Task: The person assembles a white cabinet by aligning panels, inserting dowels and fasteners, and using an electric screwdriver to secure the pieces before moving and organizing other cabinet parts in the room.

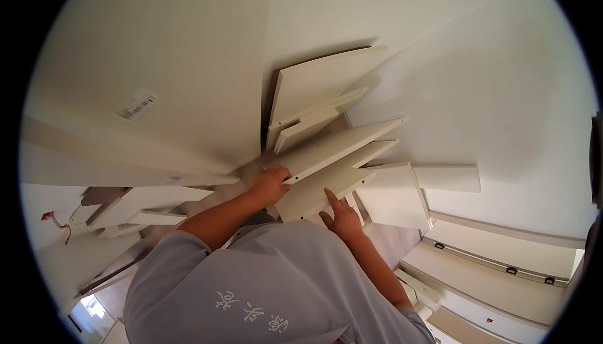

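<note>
Several cream-white boards stand leaning in a row in front of me. My left hand [270, 184] is closed around the near left corner of one long white panel [345, 144], with the fingers at its edge and the thumb beside a small dark hole. Closest to my body leans another white panel [314, 194], with small holes along its edge. Against that panel's near edge rests my right hand [344, 217], index finger stretched out and thumb apart from it. The other fingers of the right hand are partly hidden.
Further boards [326, 83] lean against the wall ahead. A tall white panel with a label [135, 104] rises at left. More boards [151, 206] lie at lower left, near a wire [59, 223] from the wall. At right are a wide board [392, 196] and a frame [502, 262] with black fittings.
</note>
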Action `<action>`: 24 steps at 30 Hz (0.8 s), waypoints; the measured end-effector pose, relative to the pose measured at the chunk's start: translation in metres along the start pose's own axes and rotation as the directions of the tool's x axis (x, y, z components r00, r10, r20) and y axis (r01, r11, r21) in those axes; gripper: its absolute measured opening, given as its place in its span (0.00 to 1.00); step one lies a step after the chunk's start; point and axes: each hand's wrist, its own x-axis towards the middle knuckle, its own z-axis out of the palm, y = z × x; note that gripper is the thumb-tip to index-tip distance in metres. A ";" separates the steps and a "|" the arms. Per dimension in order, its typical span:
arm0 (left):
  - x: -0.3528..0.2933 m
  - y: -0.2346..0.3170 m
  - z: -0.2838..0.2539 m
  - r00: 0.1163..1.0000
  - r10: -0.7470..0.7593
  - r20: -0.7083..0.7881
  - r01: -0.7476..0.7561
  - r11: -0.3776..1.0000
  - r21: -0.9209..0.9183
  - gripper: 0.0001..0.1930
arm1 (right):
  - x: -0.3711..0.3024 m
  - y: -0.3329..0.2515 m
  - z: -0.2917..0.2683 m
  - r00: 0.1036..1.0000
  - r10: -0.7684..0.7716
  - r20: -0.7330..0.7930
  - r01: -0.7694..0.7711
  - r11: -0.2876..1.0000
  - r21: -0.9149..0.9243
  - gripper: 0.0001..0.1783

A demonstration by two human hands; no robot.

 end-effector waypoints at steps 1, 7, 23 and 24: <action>-0.001 0.002 -0.001 1.000 0.002 0.023 -0.002 1.000 0.001 0.16 | 0.000 0.001 0.001 1.000 0.011 0.007 -0.011 1.000 -0.007 0.45; 0.002 0.009 -0.004 0.976 -0.040 0.213 0.034 0.999 0.034 0.19 | 0.003 0.002 0.004 1.000 -0.004 -0.004 0.004 1.000 -0.012 0.46; 0.132 0.073 -0.104 0.827 -0.057 -0.560 -0.166 0.925 -0.340 0.30 | 0.006 0.013 0.011 0.996 -0.068 -0.058 0.070 0.997 0.035 0.47; 0.135 0.069 -0.103 0.823 -0.071 -0.563 -0.165 0.920 -0.357 0.29 | 0.006 0.012 0.010 0.997 -0.064 -0.053 0.066 0.997 0.036 0.47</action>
